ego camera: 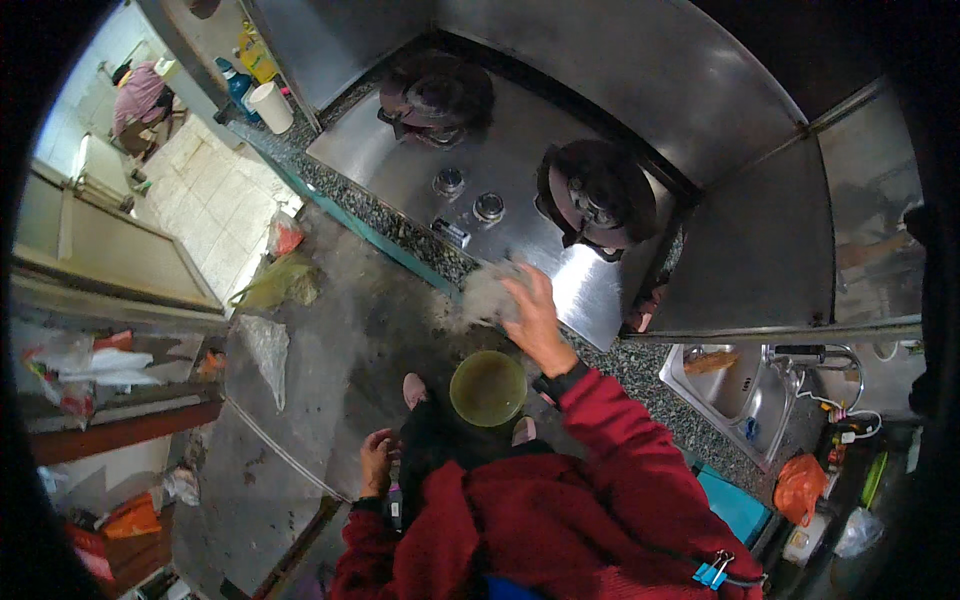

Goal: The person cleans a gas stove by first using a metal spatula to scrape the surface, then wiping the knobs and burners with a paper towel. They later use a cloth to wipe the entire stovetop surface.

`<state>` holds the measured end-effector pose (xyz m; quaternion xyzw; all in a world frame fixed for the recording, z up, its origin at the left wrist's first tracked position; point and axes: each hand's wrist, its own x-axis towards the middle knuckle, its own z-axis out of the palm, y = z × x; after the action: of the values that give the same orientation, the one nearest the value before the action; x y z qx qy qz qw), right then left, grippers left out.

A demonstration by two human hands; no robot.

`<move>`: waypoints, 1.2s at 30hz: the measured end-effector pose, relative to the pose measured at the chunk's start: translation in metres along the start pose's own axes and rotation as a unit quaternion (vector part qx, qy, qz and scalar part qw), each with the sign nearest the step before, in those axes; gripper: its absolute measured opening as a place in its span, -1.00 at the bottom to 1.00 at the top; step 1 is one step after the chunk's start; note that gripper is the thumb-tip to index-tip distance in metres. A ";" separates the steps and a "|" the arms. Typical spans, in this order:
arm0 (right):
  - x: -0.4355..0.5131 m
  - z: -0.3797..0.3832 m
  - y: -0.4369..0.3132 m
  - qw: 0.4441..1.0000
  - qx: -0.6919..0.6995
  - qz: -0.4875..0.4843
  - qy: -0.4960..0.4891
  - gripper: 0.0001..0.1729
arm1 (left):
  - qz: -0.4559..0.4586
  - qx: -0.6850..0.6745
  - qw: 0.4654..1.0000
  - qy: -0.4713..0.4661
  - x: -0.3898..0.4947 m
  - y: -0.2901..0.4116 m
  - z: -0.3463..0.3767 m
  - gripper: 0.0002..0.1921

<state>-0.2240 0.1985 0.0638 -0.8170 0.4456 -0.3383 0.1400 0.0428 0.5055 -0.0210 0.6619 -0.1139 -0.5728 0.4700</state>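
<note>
My right hand (536, 315) grips a greyish cloth (491, 292), blurred, at the front edge of the steel gas hob (517, 262). The cloth hangs partly over the granite counter edge (420, 244). Below that hand, between my shoes, a yellow-green bucket (487, 355) of murky liquid stands on the floor. My left hand (377, 459) hangs low beside my thigh, fingers loosely bent, and nothing is visible in it. Two dark burners, a rear-left one (435, 94) and a right one (596, 195), sit on the hob, with control knobs (489, 206) between them.
A steel sink (739, 390) lies to the right. Bottles (238, 86) and a white cup (271, 107) stand left of the hob. Plastic bags (266, 352) lie on the floor at left. Another person (140, 105) bends over in the tiled room beyond.
</note>
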 end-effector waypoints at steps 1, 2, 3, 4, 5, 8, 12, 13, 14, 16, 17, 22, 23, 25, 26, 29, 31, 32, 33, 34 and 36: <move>0.028 0.019 -0.009 1.000 0.000 -0.027 0.005 -0.22 | -0.016 0.004 1.000 0.008 0.009 0.010 -0.009 -0.74; 0.053 0.038 -0.017 0.999 0.003 -0.038 0.009 -0.24 | -0.030 0.009 0.999 0.018 0.017 0.019 -0.021 -0.74; 0.076 0.056 -0.023 0.999 0.001 -0.046 0.003 -0.27 | -0.028 0.002 0.999 0.018 0.029 0.027 -0.032 -0.74; 0.097 0.074 -0.025 0.999 -0.003 -0.029 -0.014 -0.25 | -0.034 0.033 0.999 0.016 0.038 0.034 -0.045 -0.75; 0.114 0.091 -0.025 0.999 -0.009 -0.011 -0.037 -0.24 | -0.052 0.036 0.998 0.022 0.046 0.038 -0.058 -0.75; 0.119 0.113 -0.013 0.999 -0.025 0.011 -0.046 -0.23 | -0.080 0.028 0.996 0.010 0.071 0.048 -0.096 -0.75; 0.056 0.075 0.006 0.989 -0.124 0.078 -0.011 -0.30 | -0.131 0.003 0.991 -0.017 0.087 0.060 -0.126 -0.74; 0.036 0.057 0.009 0.986 -0.127 0.108 -0.003 -0.29 | -0.117 0.007 0.993 -0.022 0.087 0.064 -0.131 -0.74; 0.019 0.039 0.011 0.966 -0.133 0.218 -0.042 -0.28 | -0.107 0.010 0.994 -0.025 0.085 0.068 -0.135 -0.74; -0.013 0.010 0.011 0.938 -0.200 0.281 -0.024 -0.26 | -0.096 0.011 0.995 -0.026 0.085 0.078 -0.143 -0.74; -0.022 0.005 0.011 0.940 -0.195 0.279 0.002 -0.27 | -0.093 0.010 0.995 -0.026 0.086 0.081 -0.145 -0.74; -0.033 0.006 0.012 0.922 -0.198 0.329 0.043 -0.23 | -0.111 0.013 0.993 -0.027 0.091 0.096 -0.157 -0.72; -0.031 0.008 0.012 0.916 -0.208 0.341 0.038 -0.22 | -0.099 0.010 0.994 -0.032 0.093 0.097 -0.157 -0.72; -0.029 0.008 0.010 0.913 -0.230 0.334 0.042 -0.21 | -0.097 0.008 0.995 -0.032 0.095 0.101 -0.157 -0.72; -0.027 0.008 0.010 0.909 -0.230 0.346 0.031 -0.21 | -0.104 0.009 0.994 -0.027 0.098 0.103 -0.154 -0.72; -0.018 0.004 0.007 0.903 -0.248 0.351 0.007 -0.24 | -0.116 -0.004 0.993 -0.026 0.106 0.108 -0.149 -0.72; -0.008 0.002 0.007 0.896 -0.252 0.366 -0.021 -0.26 | -0.119 0.002 0.992 -0.035 0.116 0.114 -0.147 -0.72; -0.005 0.000 0.006 0.894 -0.253 0.369 -0.030 -0.27 | -0.121 0.014 0.992 -0.040 0.121 0.118 -0.148 -0.71; -0.002 -0.002 0.005 0.888 -0.242 0.389 -0.038 -0.29 | -0.114 0.029 0.992 -0.048 0.126 0.121 -0.148 -0.71; 0.002 -0.004 0.004 0.888 -0.229 0.397 -0.038 -0.31 | -0.105 0.025 0.993 -0.054 0.131 0.126 -0.150 -0.70; 0.010 -0.005 0.003 0.899 -0.166 0.404 -0.016 -0.35 | -0.076 0.025 0.994 -0.072 0.143 0.137 -0.153 -0.68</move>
<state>-0.2256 0.1890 0.0702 -0.5833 0.7849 -0.1604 0.1341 0.2739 0.4086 -0.0260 0.6372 -0.1111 -0.6503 0.3984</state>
